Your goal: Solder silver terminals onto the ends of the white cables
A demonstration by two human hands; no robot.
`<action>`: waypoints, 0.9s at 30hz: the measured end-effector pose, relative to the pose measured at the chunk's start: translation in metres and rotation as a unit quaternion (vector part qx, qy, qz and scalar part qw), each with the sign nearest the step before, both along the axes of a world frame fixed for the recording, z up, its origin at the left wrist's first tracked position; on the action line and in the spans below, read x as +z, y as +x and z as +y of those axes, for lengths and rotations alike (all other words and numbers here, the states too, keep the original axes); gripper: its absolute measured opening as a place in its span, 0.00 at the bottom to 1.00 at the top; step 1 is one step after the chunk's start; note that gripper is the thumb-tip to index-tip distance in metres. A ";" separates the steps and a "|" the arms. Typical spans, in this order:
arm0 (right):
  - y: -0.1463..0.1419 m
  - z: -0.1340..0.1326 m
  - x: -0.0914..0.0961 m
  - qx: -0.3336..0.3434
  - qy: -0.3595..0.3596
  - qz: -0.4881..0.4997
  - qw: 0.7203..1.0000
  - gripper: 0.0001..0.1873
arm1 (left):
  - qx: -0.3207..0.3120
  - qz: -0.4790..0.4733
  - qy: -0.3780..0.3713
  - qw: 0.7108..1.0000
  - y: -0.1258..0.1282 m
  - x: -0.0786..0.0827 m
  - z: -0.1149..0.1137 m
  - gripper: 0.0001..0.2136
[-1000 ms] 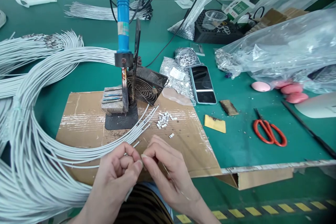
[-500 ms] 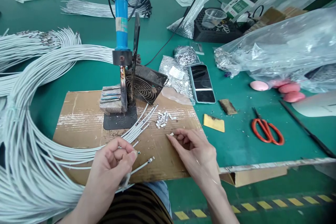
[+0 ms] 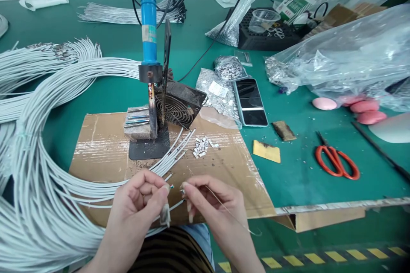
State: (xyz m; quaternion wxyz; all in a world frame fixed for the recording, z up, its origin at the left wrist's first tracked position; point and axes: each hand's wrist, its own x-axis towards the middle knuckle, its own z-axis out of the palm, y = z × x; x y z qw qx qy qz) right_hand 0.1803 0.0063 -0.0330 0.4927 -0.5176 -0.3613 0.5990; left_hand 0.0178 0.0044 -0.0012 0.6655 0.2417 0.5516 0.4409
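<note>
My left hand [image 3: 139, 200] is closed in a pinch on a white cable, whose stripped end with tiny coloured wires [image 3: 172, 186] pokes out past the fingertips. A small clear plastic piece [image 3: 165, 215] hangs below those fingers. Close by on the right, my right hand [image 3: 216, 207] pinches a small metal connector [image 3: 182, 190], mostly hidden by the fingertips and a little apart from the wires. A thin pale strand [image 3: 229, 211] trails across the back of this hand. Beyond the hands lie a pile of small connectors [image 3: 202, 147] and several loose cable ends [image 3: 174, 153] on the cardboard [image 3: 102, 149].
A blue-handled soldering iron [image 3: 149, 38] stands upright beside a dusty fan [image 3: 179, 106]. A large white cable bundle [image 3: 35, 136] fills the left. To the right are a phone [image 3: 250, 102], yellow sponge [image 3: 266, 151], orange-handled scissors [image 3: 336, 160] and plastic bags [image 3: 339, 51].
My right hand has moved left from beside the connector pile to near my left fingertips, carrying a small connector. My left hand keeps its pinch. The view has shifted slightly.
</note>
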 end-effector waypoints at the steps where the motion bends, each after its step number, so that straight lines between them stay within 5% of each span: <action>1: -0.005 -0.001 0.001 0.007 -0.007 0.027 1.000 0.12 | -0.004 -0.011 0.002 1.000 0.000 0.001 0.000 0.18; 7: -0.013 -0.002 0.004 0.054 -0.019 0.124 0.991 0.08 | -0.008 -0.048 0.014 0.999 0.001 0.006 0.000 0.15; 12: -0.014 -0.004 0.005 0.047 -0.002 0.134 0.990 0.07 | 0.040 -0.032 -0.003 0.999 0.011 0.016 0.000 0.17; 27: -0.016 -0.005 0.001 0.029 -0.045 0.165 0.985 0.12 | 0.040 0.056 0.020 0.997 0.016 0.017 -0.004 0.12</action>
